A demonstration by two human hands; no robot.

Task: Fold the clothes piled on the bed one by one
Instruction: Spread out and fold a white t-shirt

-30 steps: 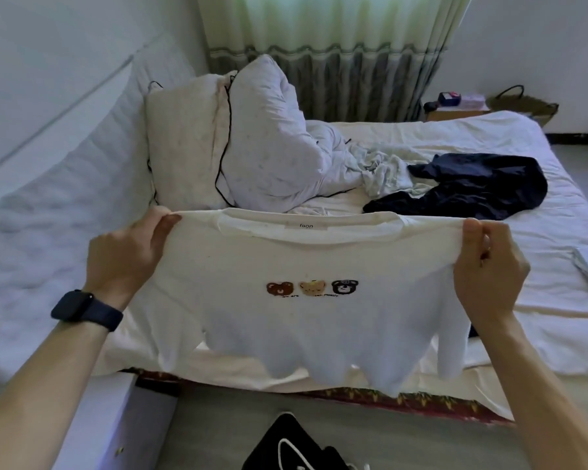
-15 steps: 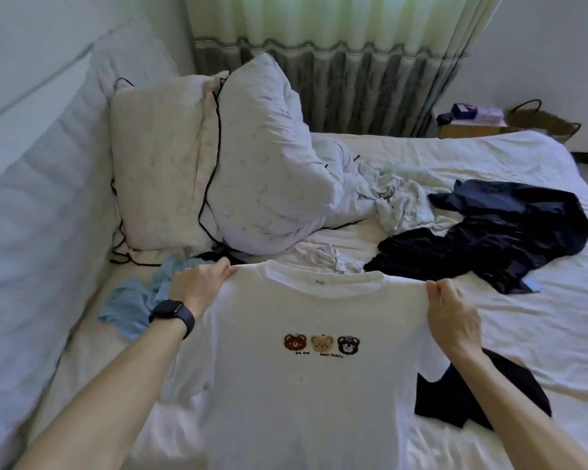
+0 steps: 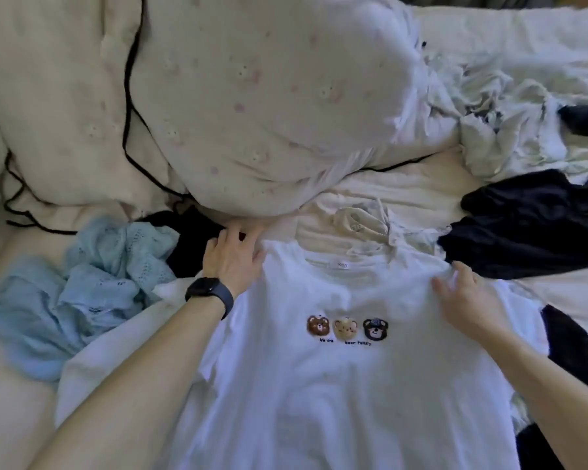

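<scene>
Half a second ago both hands held the white T-shirt [image 3: 336,385] up by its shoulders. Now it lies spread out on the bed [image 3: 11,401], front side up, and the hands have let go and lie on top of it.

From the head camera, the T-shirt fills the near middle of the bed, with its collar pointing to the pillows. Three little bear faces [image 3: 347,326] sit in a row on its chest, with small words under them. The left hand [image 3: 233,261] rests flat on the shirt's left shoulder with its fingers spread and holding nothing. A dark watch [image 3: 209,293] is on that wrist. The right hand [image 3: 465,296] lies on the other shoulder. It looks a bit blurry, but its fingers are stretched out on the cloth, not curled round it.

A crumpled light blue top [image 3: 92,290] lies just left of the left arm. A black cloth [image 3: 190,239] peeks out beside the left hand's fingers. Past the collar sits a small pale bunched cloth [image 3: 364,225]. A dark navy garment [image 3: 530,228] lies near the right hand, and another black one [image 3: 574,344] pokes out from under the shirt's right sleeve. Two big pale pillows [image 3: 269,106] lean at the far end, with a thin black cord [image 3: 129,96] running between them.
</scene>
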